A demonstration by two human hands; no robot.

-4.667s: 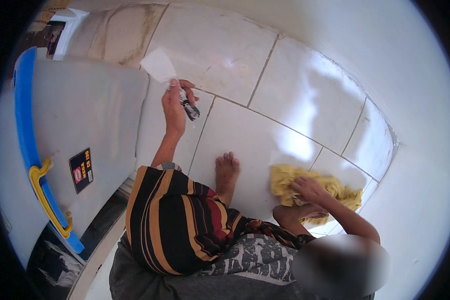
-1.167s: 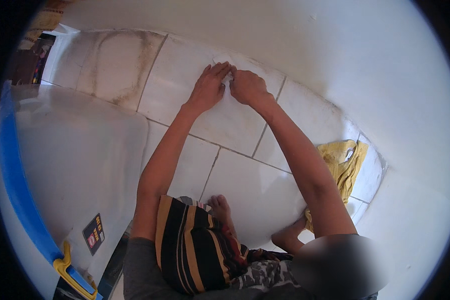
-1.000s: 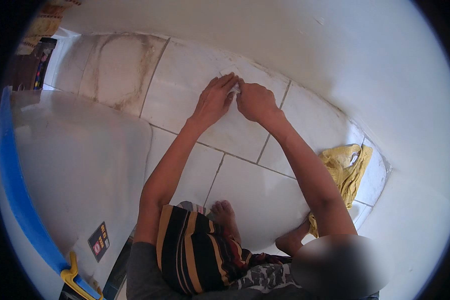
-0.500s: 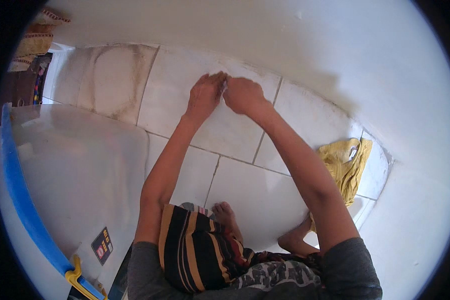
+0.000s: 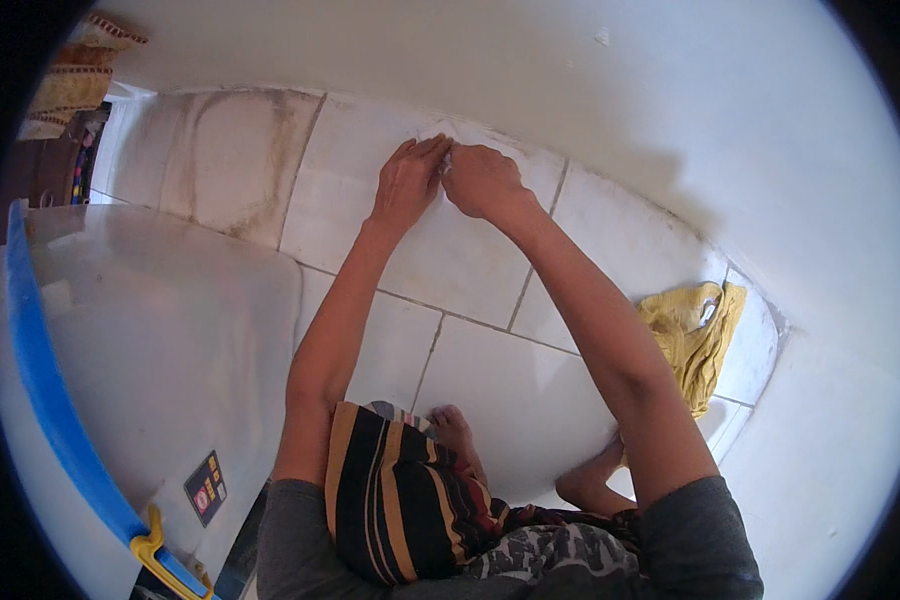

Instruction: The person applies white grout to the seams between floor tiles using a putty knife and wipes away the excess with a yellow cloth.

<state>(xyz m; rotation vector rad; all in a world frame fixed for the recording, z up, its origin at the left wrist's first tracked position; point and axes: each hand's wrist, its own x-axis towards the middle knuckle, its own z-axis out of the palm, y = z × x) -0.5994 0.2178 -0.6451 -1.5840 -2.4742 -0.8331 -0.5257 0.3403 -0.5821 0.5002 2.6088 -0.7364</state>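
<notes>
Since the earlier view, the right hand had left the yellow cloth and joined the left hand over the floor tiles, near the wall. Right fingers curled around the mostly hidden scraper, its pale blade just beyond the fingertips; left fingers lay close together beside it, their grip impossible to tell. Leftward stood a cloudy plastic bin with blue edging and a yellow latch, its contents indistinct.
</notes>
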